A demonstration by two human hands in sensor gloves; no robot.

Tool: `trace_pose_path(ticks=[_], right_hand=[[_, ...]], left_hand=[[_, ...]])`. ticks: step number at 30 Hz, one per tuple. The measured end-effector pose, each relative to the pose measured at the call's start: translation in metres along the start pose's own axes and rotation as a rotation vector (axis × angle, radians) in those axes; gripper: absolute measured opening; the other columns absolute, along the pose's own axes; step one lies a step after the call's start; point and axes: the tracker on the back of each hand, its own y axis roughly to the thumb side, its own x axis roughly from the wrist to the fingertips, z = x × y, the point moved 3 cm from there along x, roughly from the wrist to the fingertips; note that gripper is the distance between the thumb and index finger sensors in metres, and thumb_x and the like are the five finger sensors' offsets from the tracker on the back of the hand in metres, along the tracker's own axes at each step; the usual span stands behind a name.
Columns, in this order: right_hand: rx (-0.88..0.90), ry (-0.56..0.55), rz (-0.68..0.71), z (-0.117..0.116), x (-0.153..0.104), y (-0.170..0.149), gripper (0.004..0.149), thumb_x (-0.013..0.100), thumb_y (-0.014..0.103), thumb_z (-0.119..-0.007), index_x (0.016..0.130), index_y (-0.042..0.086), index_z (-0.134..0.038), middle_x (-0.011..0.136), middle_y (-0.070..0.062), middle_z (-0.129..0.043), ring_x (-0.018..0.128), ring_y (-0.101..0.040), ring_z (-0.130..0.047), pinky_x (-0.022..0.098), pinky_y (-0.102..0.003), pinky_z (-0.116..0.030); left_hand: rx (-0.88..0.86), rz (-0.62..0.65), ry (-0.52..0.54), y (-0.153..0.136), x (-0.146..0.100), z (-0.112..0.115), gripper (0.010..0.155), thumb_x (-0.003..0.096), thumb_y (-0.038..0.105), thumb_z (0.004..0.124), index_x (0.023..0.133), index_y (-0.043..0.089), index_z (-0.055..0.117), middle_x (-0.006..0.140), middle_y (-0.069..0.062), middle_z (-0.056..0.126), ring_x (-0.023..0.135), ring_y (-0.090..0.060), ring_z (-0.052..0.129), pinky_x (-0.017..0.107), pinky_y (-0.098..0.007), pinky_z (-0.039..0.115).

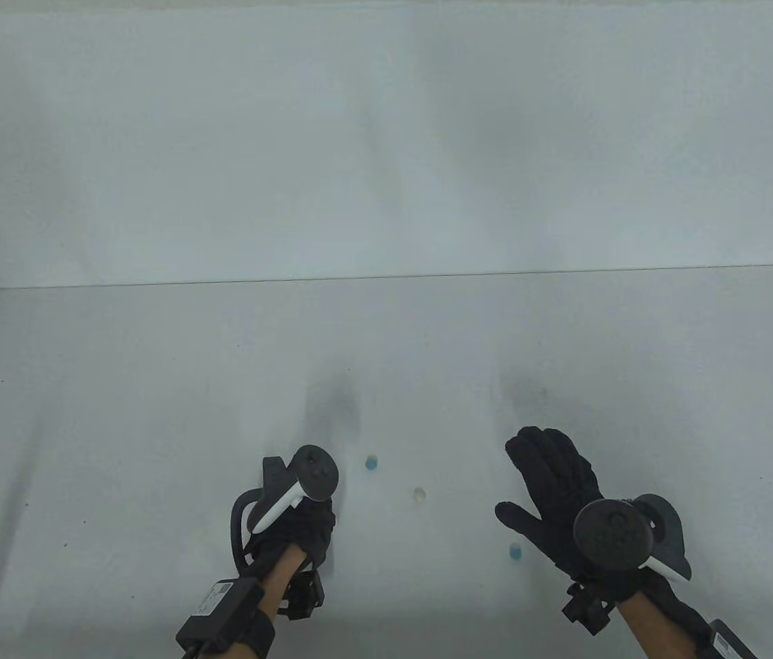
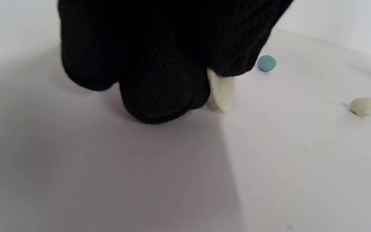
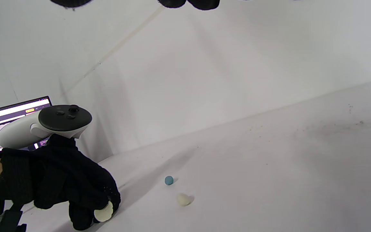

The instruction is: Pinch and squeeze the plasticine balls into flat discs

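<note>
On the table, view by view:

Table view, left hand (image 1: 290, 522): knuckles down near the front edge, fingers curled under the tracker; what they hold is hidden from above.
Table view, right hand (image 1: 551, 487): spread wide, palm down, holding nothing; it appears to hover over the table (image 1: 119, 412).
Table view, loose pieces: blue ball (image 1: 372, 463) just right of the left hand; cream ball (image 1: 419, 495) between the hands, somewhat nearer the left; second blue piece (image 1: 515, 551) beside the right palm.
Left wrist view, held piece: cream disc (image 2: 221, 91) pinched between gloved fingertips (image 2: 159, 87), standing on edge, its lower rim at or just above the table. Already flat.
Left wrist view, bearing: the blue ball (image 2: 266, 63) lies beyond the fingers; the cream ball (image 2: 364, 106) further off to that view's right.
Right wrist view, check: disc (image 3: 104, 212) shows low in the left hand (image 3: 60, 180); blue ball (image 3: 169, 180) and cream ball (image 3: 183, 199) lie apart from it.
Judgement: after the disc is set down, the blue ball is the nearer one for the left hand.
</note>
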Motion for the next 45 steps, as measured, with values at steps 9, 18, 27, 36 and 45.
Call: trace_pose_path(ticks=[9,18,27,36,45], right_hand=[[0.001,-0.003,0.001,0.000,0.000,0.001,0.079,0.057,0.064,-0.051,0.116,0.014,-0.035,0.123,-0.016,-0.034,0.110,-0.053,-0.037,0.070,-0.073,-0.045],[-0.003,0.008,-0.006,-0.002,0.000,0.001,0.079,0.057,0.064,-0.051,0.116,0.014,-0.035,0.123,-0.016,-0.034,0.110,-0.053,-0.036,0.070,-0.073,-0.045],[-0.004,0.011,-0.006,-0.002,0.001,0.001,0.079,0.057,0.064,-0.051,0.116,0.014,-0.035,0.123,-0.016,-0.034,0.110,-0.053,-0.036,0.070,-0.073,-0.044],[-0.009,0.008,-0.010,-0.001,0.001,0.001,0.079,0.057,0.064,-0.051,0.116,0.014,-0.035,0.123,-0.016,-0.034,0.110,-0.053,-0.036,0.070,-0.073,-0.044],[-0.007,0.010,-0.004,-0.001,0.001,0.001,0.079,0.057,0.064,-0.051,0.116,0.014,-0.035,0.123,-0.016,-0.034,0.110,-0.053,-0.036,0.070,-0.073,-0.044]], left_hand=[[0.209,0.019,0.070,0.009,-0.001,0.004,0.045,0.0496,0.025,0.083,0.091,0.006,0.084,0.072,-0.011,0.095,0.048,-0.024,0.105,0.047,-0.044,0.086],[0.277,0.024,0.104,0.007,-0.002,0.007,0.049,0.0490,0.029,0.084,0.092,0.007,0.081,0.074,-0.008,0.093,0.050,-0.023,0.103,0.049,-0.044,0.085],[0.101,0.083,0.218,0.014,-0.009,-0.040,0.052,0.0502,0.032,0.082,0.095,0.006,0.080,0.079,-0.011,0.093,0.054,-0.026,0.103,0.050,-0.046,0.084],[0.184,0.185,0.298,0.057,0.023,-0.063,0.057,0.0499,0.035,0.081,0.101,0.011,0.075,0.089,-0.011,0.087,0.064,-0.028,0.100,0.054,-0.046,0.082],[0.295,0.195,0.195,0.071,0.060,-0.032,0.059,0.0489,0.037,0.082,0.103,0.016,0.074,0.097,-0.010,0.086,0.072,-0.030,0.098,0.057,-0.049,0.080]])
